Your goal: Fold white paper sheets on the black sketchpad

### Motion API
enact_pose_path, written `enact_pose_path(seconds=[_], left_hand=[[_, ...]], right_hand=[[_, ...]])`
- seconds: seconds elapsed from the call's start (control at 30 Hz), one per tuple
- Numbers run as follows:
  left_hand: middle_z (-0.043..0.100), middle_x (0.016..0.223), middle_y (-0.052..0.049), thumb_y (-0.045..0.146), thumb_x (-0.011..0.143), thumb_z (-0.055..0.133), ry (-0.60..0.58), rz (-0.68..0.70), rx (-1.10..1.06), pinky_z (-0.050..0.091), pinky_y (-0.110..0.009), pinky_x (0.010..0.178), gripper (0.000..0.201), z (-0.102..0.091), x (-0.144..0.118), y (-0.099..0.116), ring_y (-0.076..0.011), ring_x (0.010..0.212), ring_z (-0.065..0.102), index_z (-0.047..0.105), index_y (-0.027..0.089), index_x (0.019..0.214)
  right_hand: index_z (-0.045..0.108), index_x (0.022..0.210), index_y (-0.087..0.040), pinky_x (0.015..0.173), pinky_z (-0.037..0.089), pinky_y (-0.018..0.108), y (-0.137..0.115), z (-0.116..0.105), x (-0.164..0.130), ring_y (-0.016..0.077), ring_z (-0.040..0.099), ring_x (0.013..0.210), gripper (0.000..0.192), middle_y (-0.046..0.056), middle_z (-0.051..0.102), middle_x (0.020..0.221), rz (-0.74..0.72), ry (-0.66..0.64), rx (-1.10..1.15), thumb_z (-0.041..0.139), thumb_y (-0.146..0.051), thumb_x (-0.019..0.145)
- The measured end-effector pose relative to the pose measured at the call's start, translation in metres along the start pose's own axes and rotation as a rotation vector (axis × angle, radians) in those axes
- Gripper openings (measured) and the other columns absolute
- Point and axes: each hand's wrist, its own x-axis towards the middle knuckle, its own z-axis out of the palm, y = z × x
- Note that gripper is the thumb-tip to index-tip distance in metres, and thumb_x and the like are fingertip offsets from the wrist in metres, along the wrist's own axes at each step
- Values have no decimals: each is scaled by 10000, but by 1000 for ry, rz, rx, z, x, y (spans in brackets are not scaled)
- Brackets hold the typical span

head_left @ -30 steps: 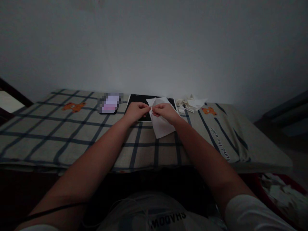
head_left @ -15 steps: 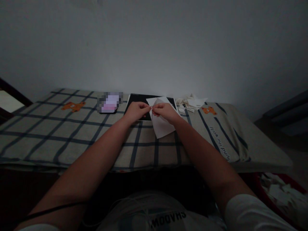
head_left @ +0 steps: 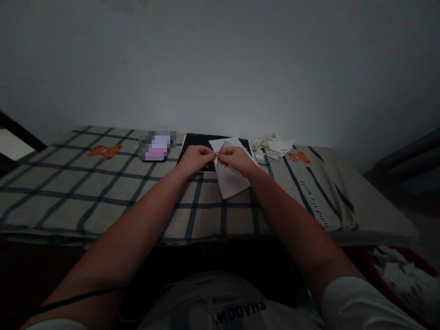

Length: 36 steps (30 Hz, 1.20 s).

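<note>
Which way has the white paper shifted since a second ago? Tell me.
No. The white paper still overlaps the black pad, pinched by the left hand and right hand.

A thin white matt paper sheet (head_left: 231, 181) lies over a woven beige cloth cover with dark blue checks (head_left: 103, 192) and a smooth black matt pad (head_left: 192, 142).

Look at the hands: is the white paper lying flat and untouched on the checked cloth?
No, both the left hand and right hand pinch the white paper.

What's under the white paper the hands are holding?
Under the white paper lie a black pad and the checked cloth. The parts right beneath the paper are hidden.
</note>
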Motion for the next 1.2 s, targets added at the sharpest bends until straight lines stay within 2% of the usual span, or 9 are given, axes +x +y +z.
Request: enact_pose_path(seconds=[0.23, 0.6, 0.77, 1.07, 1.2], left_hand=[[669, 656, -9, 346, 744, 682, 23, 58, 74, 417, -213, 526, 196, 0, 1, -3, -107, 547, 547, 725, 156, 731], [595, 598, 21, 328, 745, 638, -44, 51, 41, 387, -207, 496, 177, 1, 3, -4, -98, 515, 505, 686, 168, 685], [608, 608, 19, 313, 746, 627, -69, 52, 40, 385, -209, 499, 161, 1, 4, -5, -96, 514, 496, 681, 176, 682], [598, 591, 23, 320, 750, 676, -23, 26, -8, 396, -213, 494, 167, 0, 2, -2, -91, 499, 488, 690, 163, 693], [610, 597, 20, 313, 753, 701, -9, -4, -39, 412, -212, 492, 154, -1, 2, -1, -86, 488, 489, 705, 163, 718]], right_hand=[[634, 649, -184, 629, 378, 277, -1, 2, -1, 120, 499, 613, 125, -10, 603, 641, -87, 26, -97, 606, -262, 743], [645, 697, -188, 658, 404, 290, -3, 6, -3, 148, 543, 664, 67, 22, 660, 714, -197, 109, -256, 633, -245, 729], [648, 693, -188, 668, 408, 289, -5, 6, -4, 149, 543, 674, 57, 26, 666, 719, -187, 112, -297, 636, -229, 731], [692, 742, -179, 692, 428, 286, 4, -4, 1, 155, 581, 717, 131, 28, 688, 763, -199, 52, -163, 620, -287, 742], [681, 717, -179, 673, 425, 277, 2, -9, 2, 138, 559, 670, 124, 12, 663, 714, -131, 70, -95, 606, -277, 732]])
